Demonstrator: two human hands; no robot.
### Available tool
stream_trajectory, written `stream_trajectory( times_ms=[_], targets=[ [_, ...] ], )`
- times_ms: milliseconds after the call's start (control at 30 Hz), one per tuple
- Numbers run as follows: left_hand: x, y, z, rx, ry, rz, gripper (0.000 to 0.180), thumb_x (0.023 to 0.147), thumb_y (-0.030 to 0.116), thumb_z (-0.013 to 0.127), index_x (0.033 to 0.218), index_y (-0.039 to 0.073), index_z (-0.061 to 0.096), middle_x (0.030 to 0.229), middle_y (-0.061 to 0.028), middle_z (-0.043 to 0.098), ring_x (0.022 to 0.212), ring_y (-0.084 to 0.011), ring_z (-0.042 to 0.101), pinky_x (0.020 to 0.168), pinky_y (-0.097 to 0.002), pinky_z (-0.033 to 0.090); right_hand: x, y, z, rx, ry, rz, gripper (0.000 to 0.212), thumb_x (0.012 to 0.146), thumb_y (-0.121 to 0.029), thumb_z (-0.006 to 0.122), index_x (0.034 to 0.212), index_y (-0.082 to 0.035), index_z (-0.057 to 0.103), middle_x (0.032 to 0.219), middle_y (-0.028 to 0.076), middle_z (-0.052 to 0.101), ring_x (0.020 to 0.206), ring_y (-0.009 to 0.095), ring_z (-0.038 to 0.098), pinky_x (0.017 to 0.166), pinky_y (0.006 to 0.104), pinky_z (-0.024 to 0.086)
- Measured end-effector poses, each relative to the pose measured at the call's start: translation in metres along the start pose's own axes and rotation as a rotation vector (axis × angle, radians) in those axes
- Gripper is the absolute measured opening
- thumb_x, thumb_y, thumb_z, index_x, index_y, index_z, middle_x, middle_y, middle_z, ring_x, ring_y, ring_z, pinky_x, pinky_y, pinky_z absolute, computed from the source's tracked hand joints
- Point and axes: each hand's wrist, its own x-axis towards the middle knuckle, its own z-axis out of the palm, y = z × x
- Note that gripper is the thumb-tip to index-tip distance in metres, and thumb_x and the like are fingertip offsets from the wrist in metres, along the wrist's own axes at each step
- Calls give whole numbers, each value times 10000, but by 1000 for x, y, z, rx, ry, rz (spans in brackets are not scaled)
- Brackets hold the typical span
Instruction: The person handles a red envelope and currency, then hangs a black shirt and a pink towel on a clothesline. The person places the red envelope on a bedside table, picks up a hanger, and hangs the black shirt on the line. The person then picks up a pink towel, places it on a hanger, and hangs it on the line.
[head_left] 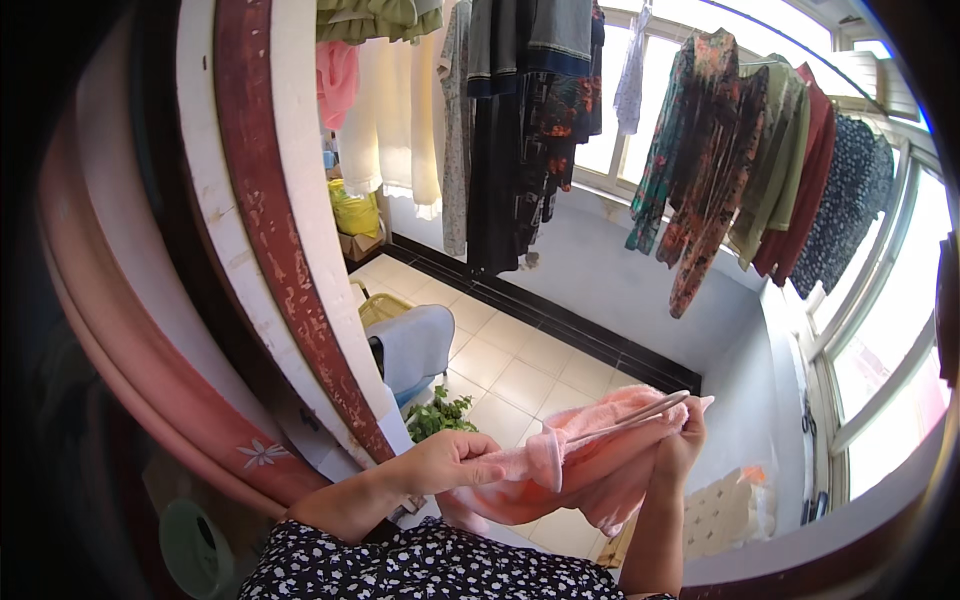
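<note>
A fluffy pink garment (600,470) is stretched between my hands at waist height, its lower folds hanging loose. My left hand (455,462) pinches one end of it, thumb on top. At the other end, my right hand (682,445) is raised higher and grips the cloth near its upper edge. A thin pale line runs along the top of the garment toward my right hand; whether it is a hanger or trim I cannot tell. The right fingertips are partly hidden by the cloth.
Shirts (740,150) hang by the windows, dark trousers (497,180) and a cream curtain-like cloth (395,120) farther left. A door frame (270,190) stands close on my left. Below are a chair draped with grey cloth (415,345), a green plant (438,412) and a tiled floor (520,375).
</note>
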Motion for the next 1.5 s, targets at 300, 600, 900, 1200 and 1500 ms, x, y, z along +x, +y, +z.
stream_trajectory(
  times_ms=[300, 600, 900, 1200, 1500],
  targets=[
    [101, 4, -35, -59, 102, -48, 251, 921, 146, 563, 1110, -20, 579, 980, -22, 618, 874, -58, 555, 757, -207, 456, 104, 72, 37, -32, -153, -14, 272, 722, 101, 489, 941, -19, 596, 848, 10, 589, 815, 98, 532, 760, 230, 425],
    [215, 27, -117, -143, 62, -157, 354, 907, 231, 602, 1145, -26, 548, 1019, -40, 615, 924, -81, 568, 805, -234, 467, 231, 164, 96, 5, -233, 45, 328, 658, 110, 479, 951, 9, 586, 945, 30, 575, 906, 149, 529, 840, 255, 410],
    [288, 52, -161, -219, 241, -37, 477, 918, 178, 552, 1332, -26, 435, 1195, -80, 572, 1048, -125, 554, 913, -272, 436, 314, 233, 170, 23, -334, -119, 492, 696, 76, 583, 1179, -14, 564, 1260, 85, 511, 1162, 211, 482, 1012, 330, 355],
    [326, 101, -132, 176, 762, -6, 366, 913, 139, 548, 1239, -27, 540, 1107, -68, 629, 1006, -94, 553, 880, -251, 440, 361, 332, 178, 108, -776, 133, 567, 706, 68, 607, 1257, -11, 493, 1157, 103, 551, 953, 177, 583, 833, 287, 486],
    [380, 117, -96, 144, 1283, 190, 334, 921, 116, 536, 1208, -53, 552, 1035, -74, 645, 919, -112, 593, 811, -253, 479, 384, 462, 140, -161, -1199, -38, 558, 625, 95, 549, 1173, -8, 579, 1167, 166, 542, 1069, 306, 554, 926, 341, 442]
  ],
)
